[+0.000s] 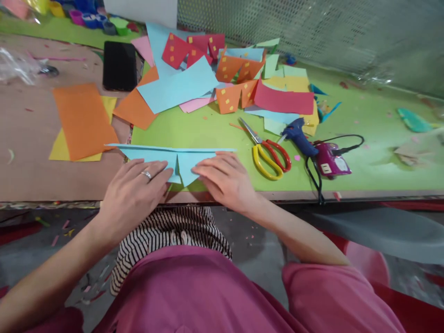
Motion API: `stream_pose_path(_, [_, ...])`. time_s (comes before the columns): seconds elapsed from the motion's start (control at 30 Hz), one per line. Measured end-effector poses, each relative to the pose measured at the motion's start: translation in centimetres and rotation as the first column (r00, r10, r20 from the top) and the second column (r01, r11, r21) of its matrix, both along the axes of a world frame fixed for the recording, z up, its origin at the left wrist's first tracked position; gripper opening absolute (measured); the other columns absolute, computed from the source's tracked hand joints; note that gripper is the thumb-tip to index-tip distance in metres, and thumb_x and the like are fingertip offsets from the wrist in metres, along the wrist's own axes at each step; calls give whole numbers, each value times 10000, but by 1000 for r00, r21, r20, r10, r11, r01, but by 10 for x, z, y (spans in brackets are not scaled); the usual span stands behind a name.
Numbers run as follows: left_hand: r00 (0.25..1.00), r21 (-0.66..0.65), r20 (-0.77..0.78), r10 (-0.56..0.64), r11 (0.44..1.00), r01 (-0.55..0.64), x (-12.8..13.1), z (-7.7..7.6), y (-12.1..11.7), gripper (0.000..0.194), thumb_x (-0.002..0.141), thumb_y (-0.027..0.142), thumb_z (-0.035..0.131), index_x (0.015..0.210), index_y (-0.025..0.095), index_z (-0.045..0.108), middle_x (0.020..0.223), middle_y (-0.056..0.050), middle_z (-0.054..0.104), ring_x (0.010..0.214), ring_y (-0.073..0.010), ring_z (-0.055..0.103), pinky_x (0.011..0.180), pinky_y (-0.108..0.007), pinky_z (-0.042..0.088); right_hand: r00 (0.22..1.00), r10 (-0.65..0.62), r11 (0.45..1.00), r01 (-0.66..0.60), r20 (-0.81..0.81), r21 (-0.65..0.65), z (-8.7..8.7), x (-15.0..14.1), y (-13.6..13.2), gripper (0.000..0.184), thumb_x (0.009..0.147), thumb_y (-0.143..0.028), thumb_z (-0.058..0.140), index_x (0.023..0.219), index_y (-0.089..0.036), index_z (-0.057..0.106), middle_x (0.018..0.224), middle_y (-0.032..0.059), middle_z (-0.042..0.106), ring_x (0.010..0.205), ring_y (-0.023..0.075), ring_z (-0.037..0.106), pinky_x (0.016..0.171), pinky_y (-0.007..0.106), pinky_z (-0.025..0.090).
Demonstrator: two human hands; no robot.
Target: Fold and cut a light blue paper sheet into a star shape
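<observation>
A folded light-blue paper [180,159] lies at the near edge of the table, long and narrow with two flaps folded down to points in the middle. My left hand [133,192], a ring on one finger, rests flat on its left flap with fingers stretched out. My right hand [225,180] presses flat on the right flap, fingers together and extended. Neither hand grips anything.
Scissors with yellow and red handles [268,155] and a blue glue gun [301,136] with a purple plug [331,159] lie to the right. Coloured paper sheets and folded orange and red pieces [232,95] are piled behind. An orange sheet [83,120] and a black phone [120,64] lie left.
</observation>
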State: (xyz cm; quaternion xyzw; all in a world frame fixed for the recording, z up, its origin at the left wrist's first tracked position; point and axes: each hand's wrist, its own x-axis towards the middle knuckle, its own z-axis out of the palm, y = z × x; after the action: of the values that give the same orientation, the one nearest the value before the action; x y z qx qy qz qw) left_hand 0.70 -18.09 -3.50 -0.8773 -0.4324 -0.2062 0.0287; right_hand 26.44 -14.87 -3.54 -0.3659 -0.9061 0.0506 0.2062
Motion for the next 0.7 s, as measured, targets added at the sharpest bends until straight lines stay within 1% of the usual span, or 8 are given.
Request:
stream_pose_path(0.13, [994, -90, -14, 108, 990, -109, 16, 4, 8, 307, 1021, 204, 472, 1196, 150, 718, 1285, -157, 740, 1110, -333, 719, 959, -499, 566, 999, -21, 995, 18, -24, -99, -1, 1, 22, 242, 1062, -355, 515, 1081, -236, 726, 1063, 71, 754, 1005, 241, 641, 925, 429, 469])
stream_pose_path(0.2, [988, -148, 17, 150, 978, -146, 19, 7, 11, 314, 1044, 276, 448, 1140, 166, 726, 1209, -142, 764, 1068, -331, 725, 950, -503, 563, 998, -49, 983, 42, -37, -178, -1, 0, 26, 271, 1061, -401, 515, 1012, -222, 713, 1028, 79, 736, 972, 239, 634, 904, 418, 467])
stream_pose_path(0.27, [976, -209, 41, 213, 957, -200, 19, 9, 16, 347, 1065, 353, 410, 1101, 183, 711, 1063, -122, 785, 996, -313, 732, 896, -473, 576, 991, -116, 961, 95, -67, -261, 1, -3, 28, 269, 1062, -402, 510, 1008, -207, 688, 1002, 85, 730, 947, 232, 636, 878, 399, 467])
stream_pose_path(0.33, [950, -268, 75, 304, 923, -274, 19, 9, 21, 347, 1062, 407, 412, 1162, 189, 663, 976, -106, 777, 937, -293, 733, 799, -415, 586, 977, -181, 927, 133, -109, -351, 3, -8, 28, 238, 1053, -396, 523, 1065, -198, 655, 957, 72, 732, 899, 215, 644, 844, 376, 467])
stream_pose_path(0.43, [892, -345, 170, 418, 874, -343, 18, 7, 29, 423, 1025, 446, 481, 1360, 190, 522, 1049, -93, 767, 906, -265, 736, 687, -346, 567, 953, -257, 879, 161, -160, -449, 6, -13, 29, 236, 1024, -406, 564, 1129, -197, 594, 877, 33, 721, 800, 183, 634, 784, 345, 458])
stream_pose_path(0.53, [863, -400, 238, 447, 854, -332, 18, 6, 33, 527, 991, 464, 535, 1426, 185, 434, 1143, -95, 744, 867, -236, 732, 645, -326, 554, 939, -289, 868, 176, -186, -464, 4, -16, 30, 237, 1012, -413, 585, 1123, -205, 564, 819, 7, 702, 742, 167, 609, 750, 332, 437])
stream_pose_path(0.6, [877, -400, 204, 436, 854, -332, 18, 7, 35, 464, 998, 460, 532, 1370, 185, 487, 1143, -99, 739, 880, -239, 726, 660, -335, 554, 944, -277, 877, 173, -178, -448, 2, -17, 31, 212, 1025, -411, 567, 1098, -212, 570, 810, 4, 699, 735, 164, 600, 739, 327, 423])
stream_pose_path(0.7, [933, -334, 90, 348, 893, -301, 18, 9, 36, 318, 1044, 440, 453, 1188, 211, 621, 1081, -95, 743, 946, -265, 709, 745, -368, 560, 961, -239, 908, 169, -141, -384, -2, -18, 32, 193, 1040, -399, 552, 1031, -214, 608, 845, 24, 708, 773, 173, 597, 755, 333, 407])
